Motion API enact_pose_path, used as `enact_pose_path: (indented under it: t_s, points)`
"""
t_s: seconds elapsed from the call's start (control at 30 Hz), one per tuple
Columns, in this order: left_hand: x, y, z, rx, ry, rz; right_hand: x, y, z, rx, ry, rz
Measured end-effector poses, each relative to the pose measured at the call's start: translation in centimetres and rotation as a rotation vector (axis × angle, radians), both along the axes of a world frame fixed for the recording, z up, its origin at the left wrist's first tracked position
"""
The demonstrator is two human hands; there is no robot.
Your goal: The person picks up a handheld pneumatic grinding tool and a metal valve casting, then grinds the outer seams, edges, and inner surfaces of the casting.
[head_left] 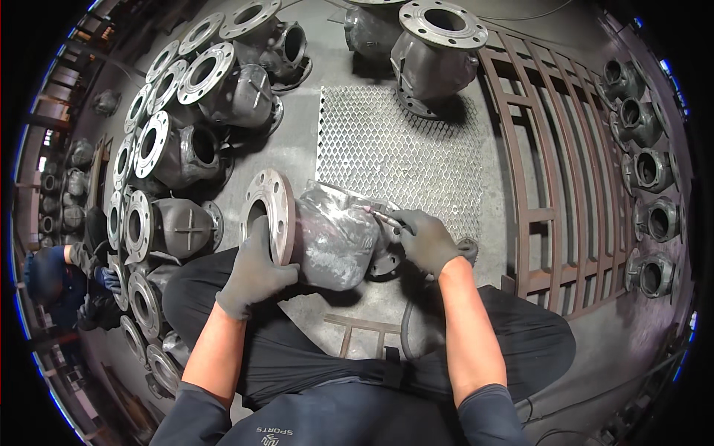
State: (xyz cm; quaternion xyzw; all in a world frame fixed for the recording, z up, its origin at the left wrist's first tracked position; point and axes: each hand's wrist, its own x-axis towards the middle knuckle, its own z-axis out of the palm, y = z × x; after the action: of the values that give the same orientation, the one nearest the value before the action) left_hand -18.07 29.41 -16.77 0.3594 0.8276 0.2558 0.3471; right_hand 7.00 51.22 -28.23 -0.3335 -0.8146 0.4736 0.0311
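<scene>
A grey cast-metal body (335, 249) lies at the wearer's twelve o'clock. The grey-gloved left hand (259, 276), half-closed, grips its round nine-o'clock flange (281, 215); the grey-gloved right hand (431, 241) closes around a slim metallic tool (386, 218).

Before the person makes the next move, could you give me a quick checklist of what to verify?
1. Grey-gloved left hand on the round, bolt-holed metal flange: ok.
2. Grey-gloved right hand holding the slim, silvery metal tool: ok.
3. Tool tip pointed at the bulky grey cast-metal body: ok.
4. Tool running: cannot tell from a still picture.
5. Forearms covered: not ok; both are bare below the dark sleeves.
</scene>
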Motion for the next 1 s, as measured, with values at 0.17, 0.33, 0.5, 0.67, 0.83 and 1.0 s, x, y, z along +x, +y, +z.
enact_pose_path:
  t_s: [0.17,0.33,0.5,0.67,0.83,1.0]
  points:
    - [-0.2,-0.5,-0.9,0.047,0.055,-0.025,-0.7,-3.0,-2.0,-0.028,0.107,-0.175]
    - [-0.3,-1.1,-1.5,0.125,0.087,-0.014,-1.5,-3.9,-2.3,-0.006,0.117,-0.258]
    - [-0.2,-0.8,-0.6,0.007,0.019,0.032,-1.6,-3.3,-2.4,0.074,0.11,-0.208]
    - [-0.6,-1.1,-0.8,0.039,0.027,0.025,-1.8,-2.4,-1.2,0.092,0.071,-0.126]
    - [-0.5,-1.2,-1.2,0.044,0.032,0.032,-1.0,-3.6,0.2,0.059,0.118,-0.095]
    - [-0.4,-1.1,-1.4,0.121,0.09,0.001,-0.2,-5.4,0.4,0.058,0.066,-0.181]
